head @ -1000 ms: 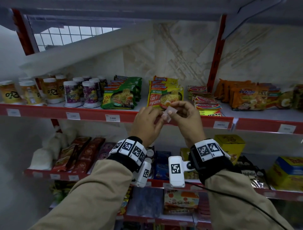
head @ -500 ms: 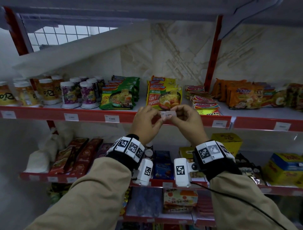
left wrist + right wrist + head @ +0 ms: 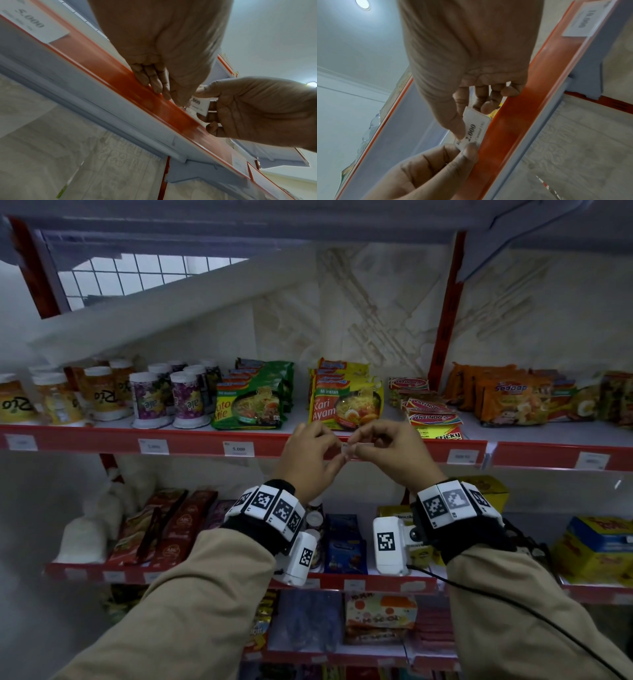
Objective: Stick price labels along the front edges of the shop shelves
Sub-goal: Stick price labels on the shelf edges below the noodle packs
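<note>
Both hands, left hand (image 3: 310,460) and right hand (image 3: 394,455), pinching price label (image 3: 473,129) (reads "2.000"), beside red shelf edge (image 3: 191,441)

A small grocery shop: red-edged shelves (image 3: 191,441) hold instant noodle packets (image 3: 344,405) and drink cups (image 3: 186,400) above, with printed price labels (image 3: 238,449) along that front edge.

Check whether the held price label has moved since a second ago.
Yes. The price label has dropped from above the red shelf edge to level with it.
</note>
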`<state>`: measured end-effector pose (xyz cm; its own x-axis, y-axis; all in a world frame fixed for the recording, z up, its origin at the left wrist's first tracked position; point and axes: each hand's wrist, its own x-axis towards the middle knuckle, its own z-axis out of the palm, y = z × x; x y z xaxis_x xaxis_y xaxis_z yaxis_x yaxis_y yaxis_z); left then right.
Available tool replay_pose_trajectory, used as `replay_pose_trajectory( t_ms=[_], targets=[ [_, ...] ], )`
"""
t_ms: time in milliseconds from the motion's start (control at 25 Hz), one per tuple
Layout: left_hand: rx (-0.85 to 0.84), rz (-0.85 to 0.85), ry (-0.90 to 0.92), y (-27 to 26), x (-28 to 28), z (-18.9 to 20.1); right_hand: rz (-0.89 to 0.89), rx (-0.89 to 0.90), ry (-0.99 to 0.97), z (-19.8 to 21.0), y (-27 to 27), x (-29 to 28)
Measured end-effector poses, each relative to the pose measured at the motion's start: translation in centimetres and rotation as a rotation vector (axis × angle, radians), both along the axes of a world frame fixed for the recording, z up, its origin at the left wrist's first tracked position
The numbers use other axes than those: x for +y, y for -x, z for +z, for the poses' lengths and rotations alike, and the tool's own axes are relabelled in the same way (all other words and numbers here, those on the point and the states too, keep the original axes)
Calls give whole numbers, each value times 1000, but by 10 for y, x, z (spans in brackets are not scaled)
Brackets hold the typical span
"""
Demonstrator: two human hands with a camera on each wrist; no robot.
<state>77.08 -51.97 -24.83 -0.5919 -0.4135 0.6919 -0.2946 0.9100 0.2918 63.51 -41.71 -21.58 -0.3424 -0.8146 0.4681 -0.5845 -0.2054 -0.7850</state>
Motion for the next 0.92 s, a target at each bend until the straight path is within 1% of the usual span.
replay_pose_trajectory(
  t_ms=[120,200,280,360,520,600,760,920],
  targets=[
    [-10,3,28,0,-2,0,-1,-7,58,0,3,2],
    [-2,0,32,0,-2,0,-40,17,26,-1,9,3],
    [-1,4,28,0,-2,0,-100,120,-36,-2,14,5],
    [-11,6,28,-1,-2,0,-140,232,-51,-2,16,5],
    [-79,-2,20,-6,-5,6,-230,301,110,0,19,-1],
    [-88,14,-2,-10,-8,8,-262,342,132,-1,19,-6],
    [-13,29,-90,-11,-4,7,-227,458,62,-9,17,-10],
    [-51,64,-41,-7,-5,5,-191,567,31,-9,18,-9]
  ],
)
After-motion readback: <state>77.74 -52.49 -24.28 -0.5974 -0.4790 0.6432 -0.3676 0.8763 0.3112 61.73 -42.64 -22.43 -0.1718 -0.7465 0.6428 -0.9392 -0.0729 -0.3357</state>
